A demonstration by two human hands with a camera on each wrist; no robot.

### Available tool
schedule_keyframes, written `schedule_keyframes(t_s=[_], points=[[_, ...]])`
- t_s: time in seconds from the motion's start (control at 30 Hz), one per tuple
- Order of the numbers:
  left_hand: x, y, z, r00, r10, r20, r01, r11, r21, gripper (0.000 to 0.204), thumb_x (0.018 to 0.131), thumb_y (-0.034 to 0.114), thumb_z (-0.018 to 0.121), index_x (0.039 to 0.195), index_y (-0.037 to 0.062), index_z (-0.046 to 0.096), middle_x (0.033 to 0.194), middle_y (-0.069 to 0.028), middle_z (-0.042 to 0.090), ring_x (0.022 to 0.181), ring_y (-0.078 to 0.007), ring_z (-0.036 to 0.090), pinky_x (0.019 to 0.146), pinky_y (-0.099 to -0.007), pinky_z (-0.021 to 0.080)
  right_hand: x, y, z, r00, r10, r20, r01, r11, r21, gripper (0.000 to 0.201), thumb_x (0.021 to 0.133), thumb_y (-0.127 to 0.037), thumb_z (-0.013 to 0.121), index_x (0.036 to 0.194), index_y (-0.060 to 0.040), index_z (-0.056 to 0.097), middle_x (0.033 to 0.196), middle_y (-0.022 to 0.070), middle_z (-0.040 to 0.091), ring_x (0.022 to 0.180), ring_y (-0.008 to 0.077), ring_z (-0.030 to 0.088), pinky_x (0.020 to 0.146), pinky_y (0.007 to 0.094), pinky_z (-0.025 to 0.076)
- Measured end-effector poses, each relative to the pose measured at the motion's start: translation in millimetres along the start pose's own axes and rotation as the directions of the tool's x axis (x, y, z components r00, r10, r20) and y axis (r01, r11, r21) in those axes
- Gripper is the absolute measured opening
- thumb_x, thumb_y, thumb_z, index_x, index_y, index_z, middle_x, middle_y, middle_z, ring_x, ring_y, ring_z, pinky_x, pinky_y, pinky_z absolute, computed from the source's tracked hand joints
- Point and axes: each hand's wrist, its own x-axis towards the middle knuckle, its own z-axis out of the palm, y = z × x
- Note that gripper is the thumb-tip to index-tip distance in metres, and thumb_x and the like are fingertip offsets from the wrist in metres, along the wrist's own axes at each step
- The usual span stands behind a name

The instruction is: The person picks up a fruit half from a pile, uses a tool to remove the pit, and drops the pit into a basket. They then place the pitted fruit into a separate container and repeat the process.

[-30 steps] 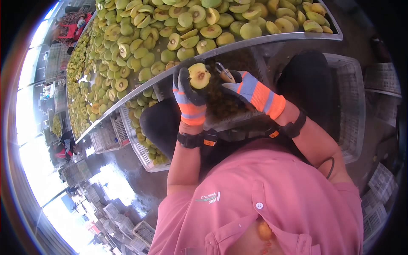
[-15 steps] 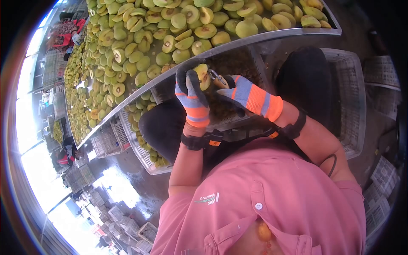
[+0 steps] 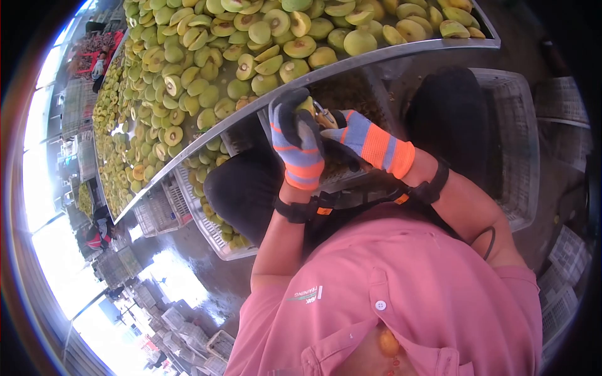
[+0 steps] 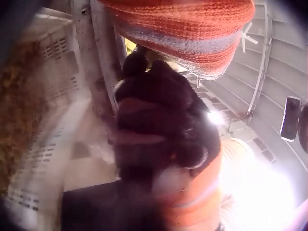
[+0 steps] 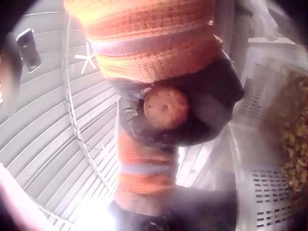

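1. Fruit half (image 3: 305, 106), green-yellow, is in the left hand (image 3: 296, 133), on the person's side of the steel tray rim (image 3: 401, 51) and near to it; from my remote place I see only a small part.
2. Left fingers are curled around this piece and hide most of it.
3. Right hand (image 3: 364, 139), also on the person's side of the rim, grips the wooden-handled tool (image 3: 328, 119); in the right wrist view I see its round handle end (image 5: 166, 107) coming out of the fist.
4. Main relation, as I judge: the fruit lies between the left fingers and the metal head (image 3: 318, 109). The left hand is nearer, because it holds the fruit. If metal touches flesh, I cannot tell.
5. Tool's long axis runs slantwise from the right fist toward the rim, with the metal head pointing to the fruit.
6. Fruit's own long axis and cut face are covered, so I cannot say where they point.
7. Beyond the rim lie many cut fruit halves (image 3: 207, 94).
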Motion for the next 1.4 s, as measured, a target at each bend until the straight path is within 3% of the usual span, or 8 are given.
schedule_keyframes(t_s=[0.07, 0.2, 0.6, 0.67, 0.8, 1.17, 1.27, 1.4], points=[[-3.1, 2.6, 2.9, 0.968, -0.227, -0.110, 0.201, 0.958, -0.204, 0.023, 0.097, 0.012, 0.048, 0.110, -0.0040, 0.059, 0.105, -0.0122, 0.064, 0.094, -0.0191, 0.060, 0.086, -0.0304, 0.048, 14.1, 18.3, -2.4, 0.994, -0.091, -0.054, 0.092, 0.996, 0.019, 0.030, 0.081, -0.018, 0.069, 0.104, -0.0005, 0.067, 0.086, 0.0057, 0.067, 0.075, 0.0117, 0.059, 0.069, 0.0299, 0.050], [2.0, -3.5, -6.8, 0.968, -0.223, -0.118, 0.201, 0.965, -0.169, 0.029, 0.099, 0.020, 0.047, 0.109, -0.0041, 0.059, 0.105, -0.0124, 0.064, 0.092, -0.0192, 0.061, 0.084, -0.0310, 0.049, 0.9, -2.0, -2.9, 0.996, -0.058, -0.064, 0.059, 0.998, 0.002, 0.029, 0.081, -0.018, 0.067, 0.105, -0.0017, 0.067, 0.086, 0.0056, 0.068, 0.076, 0.0122, 0.059, 0.069, 0.0296, 0.050], [-1.9, 0.1, 0.4, 1.000, -0.002, 0.017, 0.000, 0.994, 0.112, 0.024, 0.086, 0.001, 0.048, 0.106, -0.0002, 0.060, 0.108, -0.0151, 0.060, 0.101, -0.0295, 0.056, 0.091, -0.0367, 0.043, -6.0, -4.3, 4.8, 1.000, -0.014, 0.018, 0.014, 1.000, -0.006, 0.025, 0.082, -0.015, 0.065, 0.104, -0.0015, 0.067, 0.086, 0.0079, 0.068, 0.077, 0.0131, 0.060, 0.071, 0.0290, 0.050], [-2.0, -2.7, 1.3, 0.997, 0.063, 0.042, -0.068, 0.989, 0.134, 0.020, 0.092, 0.006, 0.048, 0.106, -0.0018, 0.061, 0.108, -0.0132, 0.061, 0.097, -0.0237, 0.058, 0.087, -0.0336, 0.046, -13.0, -16.0, 5.7, 0.999, 0.036, 0.000, -0.036, 0.998, -0.046, 0.024, 0.082, -0.014, 0.064, 0.103, -0.0016, 0.067, 0.086, 0.0086, 0.068, 0.076, 0.0137, 0.061, 0.071, 0.0294, 0.050], [-4.1, -9.5, -0.4, 0.995, 0.093, 0.038, -0.098, 0.984, 0.149, 0.021, 0.096, 0.012, 0.048, 0.106, -0.0023, 0.060, 0.107, -0.0120, 0.062, 0.094, -0.0202, 0.059, 0.085, -0.0319, 0.047, 4.0, 19.0, 8.2, 0.985, -0.170, -0.023, 0.164, 0.974, -0.155, 0.026, 0.081, -0.016, 0.064, 0.103, -0.0015, 0.066, 0.083, 0.0108, 0.068, 0.074, 0.0180, 0.062, 0.070, 0.0321, 0.050], [-5.8, -16.6, -12.7, 0.879, -0.442, 0.176, 0.470, 0.867, -0.165, 0.033, 0.099, 0.026, 0.047, 0.113, -0.0015, 0.059, 0.102, -0.0081, 0.064, 0.094, -0.0160, 0.061, 0.086, -0.0287, 0.049, -4.1, 2.4, 0.3, 0.973, -0.231, 0.006, 0.216, 0.899, -0.380, 0.027, 0.077, -0.020, 0.062, 0.098, -0.0018, 0.064, 0.086, 0.0226, 0.066, 0.083, 0.0393, 0.063, 0.074, 0.0408, 0.050], [-2.3, -7.8, -11.5, 0.829, -0.546, 0.124, 0.559, 0.807, -0.190, 0.028, 0.099, 0.022, 0.049, 0.106, -0.0010, 0.063, 0.094, -0.0051, 0.065, 0.084, -0.0139, 0.061, 0.078, -0.0266, 0.049, 5.4, 19.3, 7.2, 0.969, -0.234, -0.085, 0.129, 0.764, -0.633, 0.023, 0.081, -0.013, 0.065, 0.101, -0.0023, 0.061, 0.081, 0.0137, 0.065, 0.072, 0.0198, 0.059, 0.068, 0.0344, 0.048], [-9.0, 0.8, 4.0, 0.895, -0.446, 0.028, 0.443, 0.876, -0.191, 0.018, 0.097, 0.011, 0.049, 0.104, 0.0007, 0.063, 0.092, -0.0026, 0.059, 0.081, -0.0092, 0.052, 0.075, -0.0240, 0.044, 21.4, 47.0, 10.0, 0.965, -0.226, -0.132, 0.145, 0.882, -0.449, 0.028, 0.077, -0.022, 0.064, 0.097, -0.0014, 0.063, 0.085, 0.0232, 0.066, 0.084, 0.0416, 0.063, 0.072, 0.0420, 0.050]])
